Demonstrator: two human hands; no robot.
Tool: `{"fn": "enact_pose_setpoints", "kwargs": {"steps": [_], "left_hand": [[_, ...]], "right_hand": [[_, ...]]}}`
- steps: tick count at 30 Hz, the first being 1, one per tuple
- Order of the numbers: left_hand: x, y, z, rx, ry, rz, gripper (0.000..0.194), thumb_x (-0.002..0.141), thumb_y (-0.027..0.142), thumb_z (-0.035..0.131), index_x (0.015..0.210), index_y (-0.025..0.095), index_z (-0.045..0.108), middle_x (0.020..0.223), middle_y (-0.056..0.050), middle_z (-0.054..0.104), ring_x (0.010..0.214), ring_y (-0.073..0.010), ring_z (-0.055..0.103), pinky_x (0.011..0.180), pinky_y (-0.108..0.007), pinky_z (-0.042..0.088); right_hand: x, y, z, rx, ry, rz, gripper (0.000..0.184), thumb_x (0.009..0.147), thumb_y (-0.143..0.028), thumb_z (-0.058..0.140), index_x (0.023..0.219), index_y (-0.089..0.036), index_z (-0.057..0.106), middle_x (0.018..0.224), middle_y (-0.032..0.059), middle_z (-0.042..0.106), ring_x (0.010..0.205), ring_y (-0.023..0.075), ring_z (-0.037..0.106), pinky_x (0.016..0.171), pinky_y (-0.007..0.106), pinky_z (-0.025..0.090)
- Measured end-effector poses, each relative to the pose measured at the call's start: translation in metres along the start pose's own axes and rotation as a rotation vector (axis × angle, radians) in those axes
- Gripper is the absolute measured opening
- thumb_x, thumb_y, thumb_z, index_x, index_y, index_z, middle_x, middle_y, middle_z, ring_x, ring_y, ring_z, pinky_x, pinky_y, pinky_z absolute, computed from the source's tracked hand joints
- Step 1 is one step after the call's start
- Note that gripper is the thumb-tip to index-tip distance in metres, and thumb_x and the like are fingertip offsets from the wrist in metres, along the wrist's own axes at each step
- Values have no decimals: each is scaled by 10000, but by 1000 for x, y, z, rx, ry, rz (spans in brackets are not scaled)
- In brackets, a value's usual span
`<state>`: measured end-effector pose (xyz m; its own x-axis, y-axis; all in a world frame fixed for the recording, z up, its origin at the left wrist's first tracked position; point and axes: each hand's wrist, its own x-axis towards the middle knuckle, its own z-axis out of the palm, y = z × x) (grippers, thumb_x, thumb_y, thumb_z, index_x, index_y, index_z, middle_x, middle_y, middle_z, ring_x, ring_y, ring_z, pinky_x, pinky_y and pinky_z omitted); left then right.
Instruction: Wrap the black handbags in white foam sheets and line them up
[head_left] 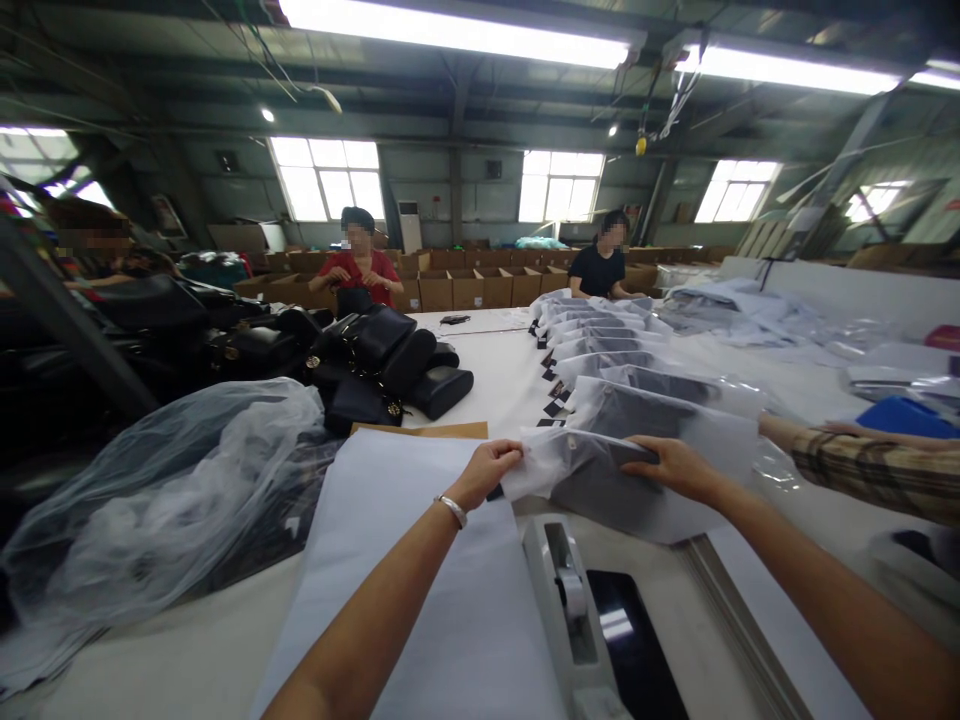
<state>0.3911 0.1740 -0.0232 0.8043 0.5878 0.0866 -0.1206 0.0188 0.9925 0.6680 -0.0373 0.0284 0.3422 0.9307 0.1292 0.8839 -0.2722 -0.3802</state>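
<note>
My left hand (491, 475) pinches the left end of a thin white wrapper around a dark bag (600, 485), which shows grey through the covering. My right hand (671, 468) grips the upper edge of the same wrapped bag, thumb and fingers closed on it. The bag lies in front of a row of similar wrapped bags (637, 400) with dark tags along their left side. Below my left wrist is a stack of white paper sheets (420, 580). A tape dispenser (562, 600) stands under the wrapped bag, beside a black phone-like slab (634, 640).
Black handbags (397, 360) are piled at left, near a heap of clear plastic (187, 490). A co-worker's plaid sleeve (877, 465) reaches in from the right, by a blue object (907, 417). Two people work across the table, before cardboard boxes (480, 290); another is at far left.
</note>
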Motion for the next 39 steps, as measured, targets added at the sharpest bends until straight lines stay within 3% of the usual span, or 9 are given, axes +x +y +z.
{"fn": "enact_pose_setpoints", "kwargs": {"steps": [6,13,16,20,23,26,30,35,39], "left_hand": [[-2,3,0,-27,45,3,172,736,302,701,820,152,694,874,-48,720,879,-192,641,839,-336,466],[-14,5,-16,-129,55,-39,173,759,351,653,804,185,631,1266,-109,667,1162,-257,620,898,-349,454],[-18,9,-21,-104,31,-57,238,782,382,665,897,174,662,1201,-136,690,1137,-264,634,929,-375,455],[-18,16,-20,-34,49,-48,463,830,524,644,1133,174,638,1182,-145,678,1103,-247,632,921,-370,468],[-19,16,-16,20,4,-80,563,722,505,782,1166,186,647,1237,-144,647,1074,-248,623,854,-335,493],[-22,8,-12,25,-74,-147,694,592,418,890,1199,182,651,1139,-135,685,914,-226,657,734,-315,522],[-27,-8,-7,-36,-74,-183,580,612,425,872,1073,119,700,917,-88,715,778,-165,646,693,-276,525],[-35,-20,1,-132,14,-197,547,654,444,845,1079,135,693,934,-72,718,796,-156,650,691,-262,535],[-41,-23,12,-186,49,-189,589,656,415,848,1151,152,672,972,-81,716,806,-163,655,678,-271,548]], "right_hand": [[0,1,0,11,-11,12,417,788,-569,633,1048,-254,718,969,27,754,919,298,680,805,362,503],[4,3,0,12,-21,29,461,773,-578,636,1053,-222,717,978,43,751,923,294,675,800,344,487],[6,3,0,24,-21,26,472,753,-572,658,1060,-220,720,1007,44,749,944,290,672,819,333,482],[7,5,0,38,-14,22,454,740,-564,678,1042,-229,731,971,36,756,908,280,678,805,318,492],[7,6,1,39,-8,28,445,739,-555,683,1039,-229,734,965,36,756,903,281,678,826,324,494],[7,6,0,42,-7,30,468,734,-553,692,1063,-222,729,977,37,753,917,281,677,831,322,494],[9,4,-4,79,-45,0,482,725,-536,712,1079,-209,732,980,32,755,910,271,680,804,297,496],[29,8,-14,86,-155,-35,471,717,-488,733,1084,-193,746,942,13,764,898,265,696,788,274,502],[46,-2,-17,-62,-35,-62,458,688,-355,752,1117,-196,734,987,44,762,935,287,694,834,332,519]]}}
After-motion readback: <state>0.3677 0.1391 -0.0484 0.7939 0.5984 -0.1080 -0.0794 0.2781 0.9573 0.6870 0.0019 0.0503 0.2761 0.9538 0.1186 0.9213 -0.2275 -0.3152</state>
